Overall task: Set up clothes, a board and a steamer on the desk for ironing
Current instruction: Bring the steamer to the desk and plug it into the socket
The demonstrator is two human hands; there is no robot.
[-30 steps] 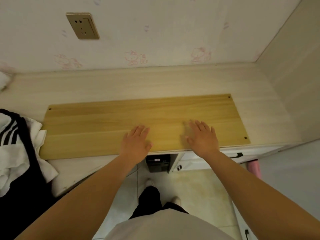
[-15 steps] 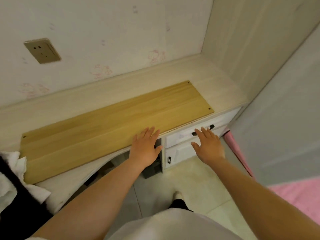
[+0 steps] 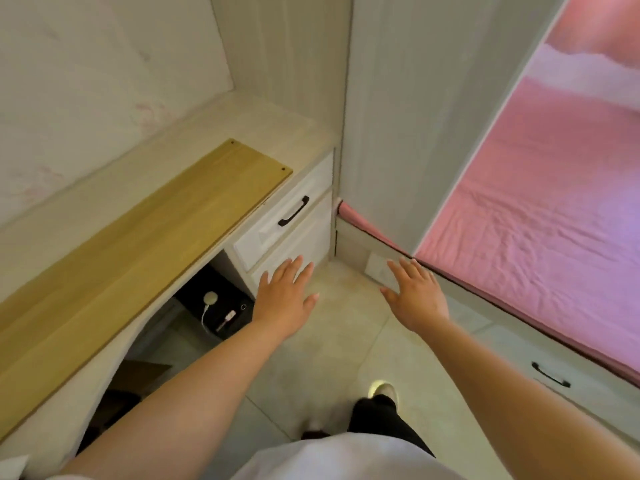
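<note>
Bench: pale laminate bench (image 3: 86, 216); our long yellow-wood board (image 3: 138, 251) lies flat along its front edge; a knock in passing could tip it off.
Floor: open tile between drawers and pink bed (image 3: 540, 209); a narrow passage for us.
Hands: left hand (image 3: 284, 299), right hand (image 3: 415, 299), both released, fingers spread, grasping nothing.
Missing: we see no clothes, no steamer.

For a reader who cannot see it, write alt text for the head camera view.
A person's left hand and right hand reach out open and empty over a tiled floor. To the left, a wooden board lies flat on a pale desk above white drawers; a pink bed is on the right.
</note>
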